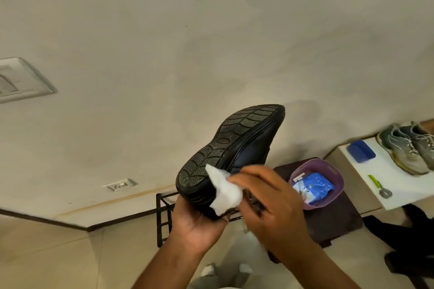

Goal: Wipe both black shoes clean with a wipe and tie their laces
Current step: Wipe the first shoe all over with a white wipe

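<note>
White wipe [226, 191] under curled right hand [274, 204]

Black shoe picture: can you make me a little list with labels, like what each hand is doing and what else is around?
shoe: black shoe, held up and tilted, sole toward the camera
left hand: left hand grips the shoe's heel end from below
right hand: right hand holds a white wipe against the heel edge
basket: purple basket with a blue packet inside, on a dark stool
white table: grey sneakers, blue brush, green tool
laces: not visible
</note>
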